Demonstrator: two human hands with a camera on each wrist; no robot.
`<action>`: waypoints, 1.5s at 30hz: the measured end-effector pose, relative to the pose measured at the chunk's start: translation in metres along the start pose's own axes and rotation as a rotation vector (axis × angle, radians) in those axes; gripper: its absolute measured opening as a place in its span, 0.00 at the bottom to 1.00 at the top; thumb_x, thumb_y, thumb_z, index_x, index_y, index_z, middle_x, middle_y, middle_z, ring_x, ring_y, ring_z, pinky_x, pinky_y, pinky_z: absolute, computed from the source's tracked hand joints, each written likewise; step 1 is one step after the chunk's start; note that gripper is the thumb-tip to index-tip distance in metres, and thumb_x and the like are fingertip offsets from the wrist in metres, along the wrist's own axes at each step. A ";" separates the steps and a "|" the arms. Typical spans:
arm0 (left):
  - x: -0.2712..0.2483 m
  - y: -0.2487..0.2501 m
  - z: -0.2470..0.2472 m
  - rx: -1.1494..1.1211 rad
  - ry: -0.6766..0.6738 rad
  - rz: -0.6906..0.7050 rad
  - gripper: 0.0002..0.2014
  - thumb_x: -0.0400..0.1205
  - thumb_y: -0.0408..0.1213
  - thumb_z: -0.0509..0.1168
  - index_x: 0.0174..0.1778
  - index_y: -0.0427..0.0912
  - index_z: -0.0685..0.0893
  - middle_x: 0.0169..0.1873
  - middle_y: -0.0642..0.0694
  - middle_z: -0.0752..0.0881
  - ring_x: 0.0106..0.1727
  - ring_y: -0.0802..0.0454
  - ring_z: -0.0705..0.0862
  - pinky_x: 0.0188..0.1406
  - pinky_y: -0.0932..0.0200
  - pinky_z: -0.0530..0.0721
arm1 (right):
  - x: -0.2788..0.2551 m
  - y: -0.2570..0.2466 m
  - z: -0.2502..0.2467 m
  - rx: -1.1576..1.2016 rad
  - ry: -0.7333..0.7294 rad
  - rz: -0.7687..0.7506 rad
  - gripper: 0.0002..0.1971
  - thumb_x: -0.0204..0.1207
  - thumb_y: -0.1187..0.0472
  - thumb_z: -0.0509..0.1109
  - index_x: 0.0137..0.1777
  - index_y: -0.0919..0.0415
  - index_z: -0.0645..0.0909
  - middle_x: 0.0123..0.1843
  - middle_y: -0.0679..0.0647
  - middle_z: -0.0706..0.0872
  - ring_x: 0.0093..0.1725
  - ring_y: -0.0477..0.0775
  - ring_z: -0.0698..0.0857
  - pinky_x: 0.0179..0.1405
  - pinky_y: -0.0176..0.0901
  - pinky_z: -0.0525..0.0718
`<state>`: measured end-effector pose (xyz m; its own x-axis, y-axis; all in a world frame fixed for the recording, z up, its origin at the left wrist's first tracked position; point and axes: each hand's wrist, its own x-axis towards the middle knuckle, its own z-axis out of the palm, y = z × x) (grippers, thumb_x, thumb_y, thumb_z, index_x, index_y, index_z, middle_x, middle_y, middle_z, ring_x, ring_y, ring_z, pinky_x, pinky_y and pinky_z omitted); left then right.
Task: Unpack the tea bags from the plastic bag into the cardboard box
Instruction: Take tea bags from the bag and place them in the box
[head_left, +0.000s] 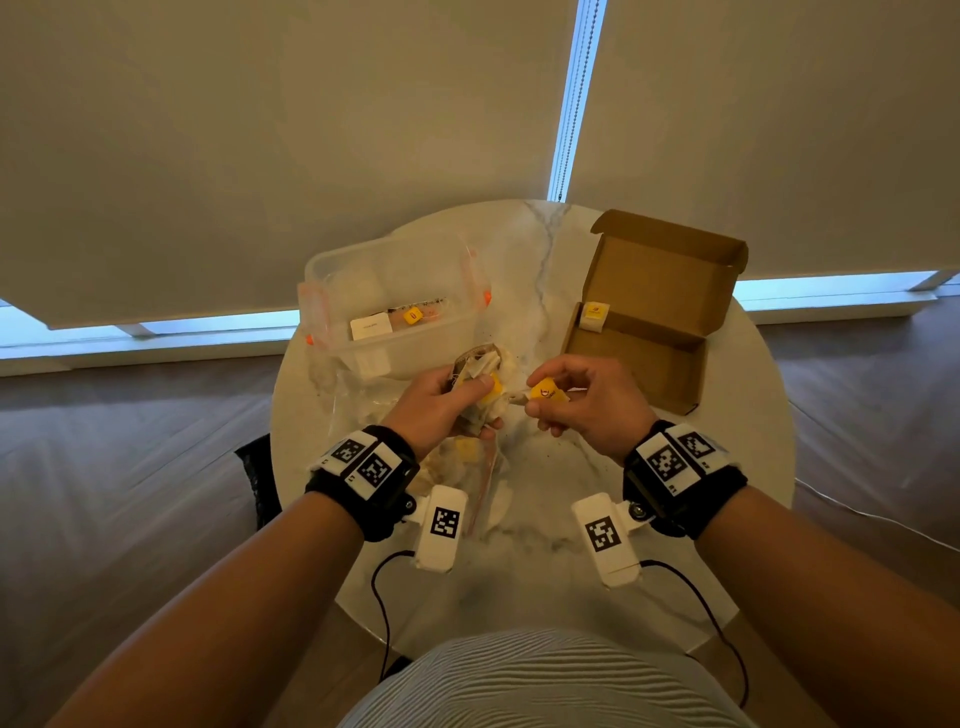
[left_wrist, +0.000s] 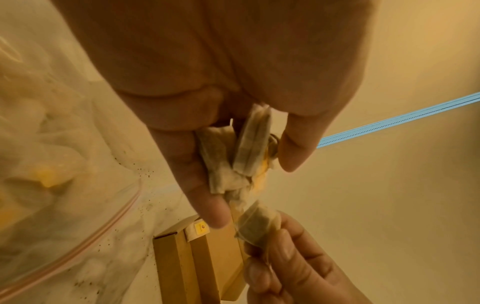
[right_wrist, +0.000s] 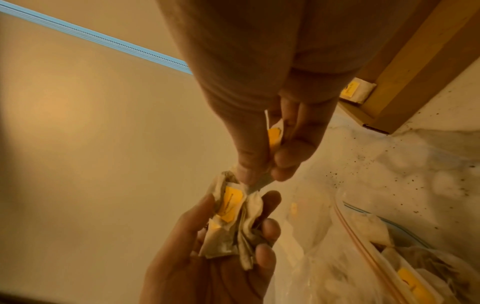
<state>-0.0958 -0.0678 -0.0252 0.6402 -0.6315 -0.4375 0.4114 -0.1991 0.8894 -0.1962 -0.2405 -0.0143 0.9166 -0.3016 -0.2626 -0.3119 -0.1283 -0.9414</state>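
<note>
My left hand (head_left: 447, 402) grips a crumpled bunch of tea bags (head_left: 480, 374) with yellow tags above the clear plastic bag (head_left: 467, 467), which lies on the round marble table (head_left: 519, 571). My right hand (head_left: 576, 400) pinches one tea bag with a yellow tag (head_left: 545, 393), just right of the bunch and touching it. In the left wrist view the bunch (left_wrist: 233, 160) sits between thumb and fingers. In the right wrist view the pinched tea bag (right_wrist: 272, 137) meets the bunch (right_wrist: 231, 216). The open cardboard box (head_left: 644, 358) stands at the right, with one tea bag (head_left: 594, 315) at its left corner.
A clear plastic tub (head_left: 395, 301) with orange clips stands at the table's back left and holds packets. Tea crumbs speckle the marble. A black object (head_left: 254, 478) hangs off the table's left edge. Cables run from both wrist cameras.
</note>
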 end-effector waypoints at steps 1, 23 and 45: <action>0.001 0.000 -0.001 0.001 0.002 -0.001 0.08 0.86 0.34 0.63 0.56 0.33 0.83 0.41 0.36 0.87 0.39 0.42 0.89 0.42 0.48 0.90 | 0.000 0.001 0.000 -0.021 0.001 -0.005 0.11 0.68 0.70 0.79 0.51 0.64 0.86 0.44 0.67 0.88 0.32 0.57 0.88 0.29 0.40 0.86; -0.002 0.002 -0.003 -0.148 -0.177 -0.070 0.13 0.71 0.34 0.64 0.49 0.30 0.82 0.31 0.39 0.85 0.30 0.45 0.84 0.23 0.57 0.83 | 0.006 -0.004 -0.005 -0.233 -0.111 -0.055 0.14 0.66 0.70 0.80 0.49 0.55 0.88 0.47 0.50 0.89 0.42 0.51 0.87 0.43 0.42 0.88; 0.001 0.005 -0.006 -0.197 -0.046 -0.030 0.12 0.70 0.33 0.65 0.45 0.30 0.83 0.29 0.41 0.83 0.26 0.46 0.83 0.20 0.60 0.80 | 0.006 -0.001 -0.008 0.062 -0.031 0.044 0.13 0.69 0.70 0.78 0.53 0.66 0.85 0.43 0.62 0.90 0.40 0.56 0.88 0.42 0.46 0.89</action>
<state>-0.0894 -0.0651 -0.0221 0.5975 -0.6617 -0.4530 0.5517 -0.0707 0.8310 -0.1925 -0.2500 -0.0131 0.9099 -0.2757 -0.3099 -0.3372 -0.0567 -0.9397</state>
